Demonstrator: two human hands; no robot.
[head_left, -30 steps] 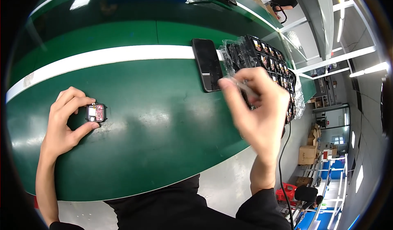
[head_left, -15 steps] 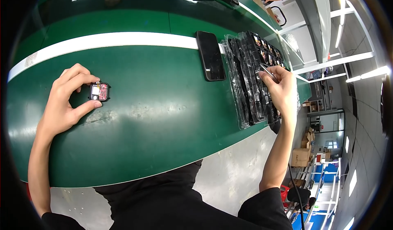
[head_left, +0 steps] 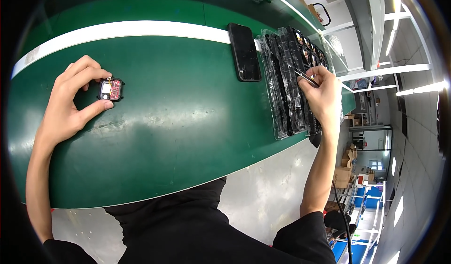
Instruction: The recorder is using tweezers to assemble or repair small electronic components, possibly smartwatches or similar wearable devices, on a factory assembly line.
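Note:
My left hand (head_left: 70, 102) rests on the green belt (head_left: 178, 118) at the left and pinches a small black housing with a red circuit board (head_left: 111, 89) between thumb and fingers. My right hand (head_left: 323, 97) is over the black trays (head_left: 293, 83) at the right, gripping thin metal tweezers (head_left: 305, 77) whose tips point at the tray compartments. The trays are wrapped in clear plastic and hold several small parts.
A black phone (head_left: 244, 51) lies face up on the belt just left of the trays, across a white stripe (head_left: 117, 31). Beyond the belt's right edge are shelving, cardboard boxes (head_left: 345, 170) and blue crates (head_left: 371, 203). A cable (head_left: 340, 207) hangs below my right arm.
My right hand moved from mid-belt rightward onto the trays with the tweezers. My left hand kept hold of the small housing and barely shifted.

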